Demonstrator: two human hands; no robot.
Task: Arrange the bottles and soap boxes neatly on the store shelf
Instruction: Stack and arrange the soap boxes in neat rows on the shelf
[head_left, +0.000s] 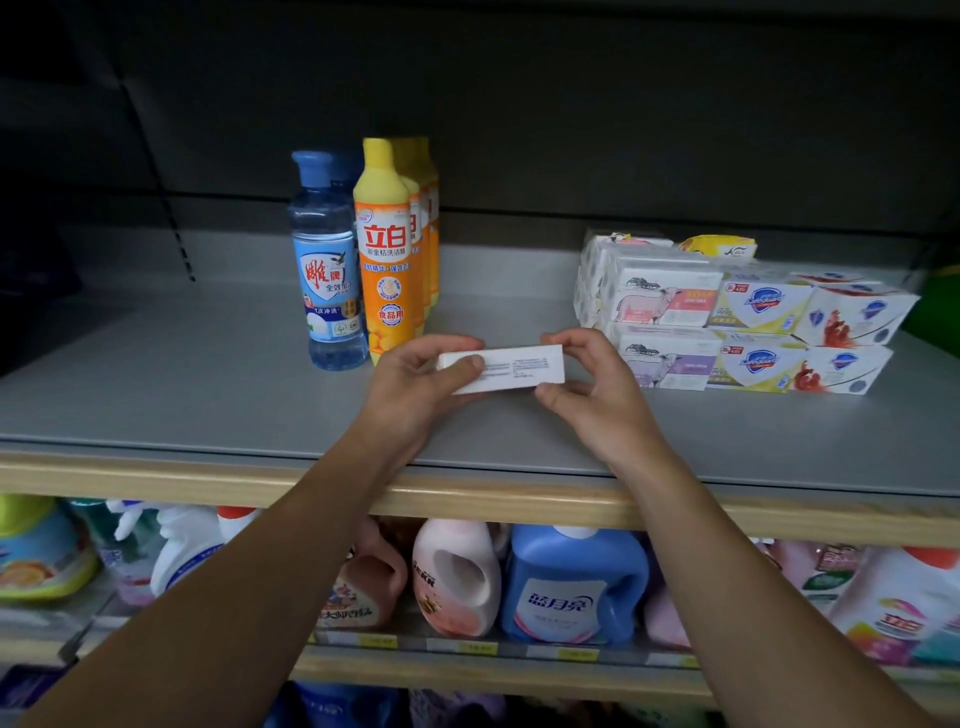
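1. Soap box (501, 368): white, held above the grey shelf (208, 395) mid-front, between the bottles and the soap stack. Narrow printed side faces cam, long axis left-right. Can't tell if its underside touches the shelf.
2. Left hand (415, 382): grasping the box's left end, thumb on the near face, fingers curled over the top.
3. Right hand (587, 387): pinching the right end, thumb below, fingers on top. Both hands share the load.
4. Soap stack (727, 317): just right of the held box, two layers high, three columns across the front, more boxes behind. A yellow pack (719, 247) sits on top at the back, off-pattern.
5. Bottles: blue bottle (327, 260) and orange bottle (387, 249) stand upright, side by side, w/ more of each lined up behind. They look sorted already.
6. Step in hand, my read: orient the box, then add it to the stack.
7. Doing it well: turn the brand face fwd to match neighbours, keep it level, slide it flush vs the stack's left column or set it on top w/ edges aligned. Let go one hand at a time.
8. Risk: bumping the stack's front row askew, or the left elbow clipping the orange bottle.
9. Lower shelf (519, 506): detergent jugs, not part of this step.
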